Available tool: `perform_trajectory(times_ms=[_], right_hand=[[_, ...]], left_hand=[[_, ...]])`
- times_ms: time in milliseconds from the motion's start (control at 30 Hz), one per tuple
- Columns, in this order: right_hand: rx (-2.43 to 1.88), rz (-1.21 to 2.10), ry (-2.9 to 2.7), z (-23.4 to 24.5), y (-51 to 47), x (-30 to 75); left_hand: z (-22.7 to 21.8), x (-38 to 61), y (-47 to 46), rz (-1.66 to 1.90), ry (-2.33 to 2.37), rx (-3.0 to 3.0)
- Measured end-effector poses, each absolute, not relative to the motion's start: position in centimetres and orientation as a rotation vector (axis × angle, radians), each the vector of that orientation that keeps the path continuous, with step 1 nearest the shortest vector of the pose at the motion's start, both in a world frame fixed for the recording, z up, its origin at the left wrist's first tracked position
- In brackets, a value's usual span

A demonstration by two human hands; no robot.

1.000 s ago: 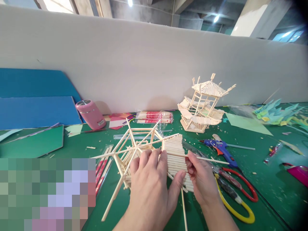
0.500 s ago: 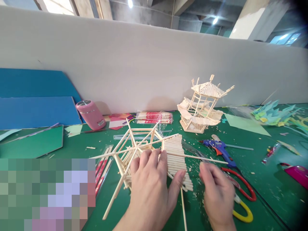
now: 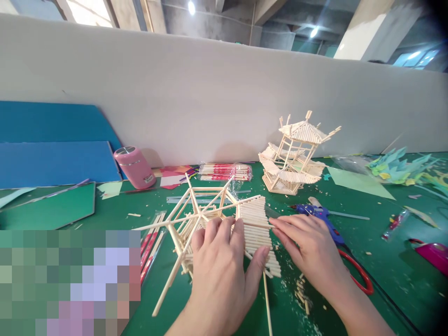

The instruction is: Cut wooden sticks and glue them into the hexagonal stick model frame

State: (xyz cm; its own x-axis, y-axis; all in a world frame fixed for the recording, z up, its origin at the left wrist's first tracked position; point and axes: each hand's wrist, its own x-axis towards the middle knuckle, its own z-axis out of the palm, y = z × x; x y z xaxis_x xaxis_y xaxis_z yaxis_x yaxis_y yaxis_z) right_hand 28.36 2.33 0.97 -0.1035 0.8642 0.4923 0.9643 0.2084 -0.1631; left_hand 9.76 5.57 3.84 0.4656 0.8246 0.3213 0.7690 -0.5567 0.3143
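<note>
A wooden-stick model (image 3: 178, 249), an open six-sided frame with long spokes, stands before me. A slatted panel of side-by-side sticks (image 3: 255, 240) fills one section on its right. My left hand (image 3: 224, 266) grips the model from above, its fingertips bent over the panel's inner edge and its thumb on the slats. With fingers pressed together, my right hand (image 3: 308, 242) pinches a thin wooden stick (image 3: 257, 226) lying across the panel. The rest of that stick is hidden by the right hand.
A blue glue gun (image 3: 320, 214) and red-handled scissors (image 3: 360, 275) lie partly behind my right arm. A finished stick pavilion (image 3: 294, 158) stands farther back. Packs of sticks (image 3: 226, 171), a pink flask (image 3: 135, 168) and stick scraps (image 3: 301, 294) are on the green table.
My right hand has moved left and up from near the stick's outer end to the panel's edge. Scraps it hid now show. My left hand has stayed in place.
</note>
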Motion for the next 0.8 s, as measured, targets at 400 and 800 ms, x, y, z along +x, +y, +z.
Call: perform_trajectory(times_ms=[400,800], right_hand=[[-1.663,-0.249,-1.980,0.76,2.49,28.08],[-1.661,-0.236,-2.015,0.85,2.59,28.35]], left_hand=[[3.92,9.81,5.64,0.688,1.400,2.588],[3.45,9.36,5.78,0.860,1.323,2.626]])
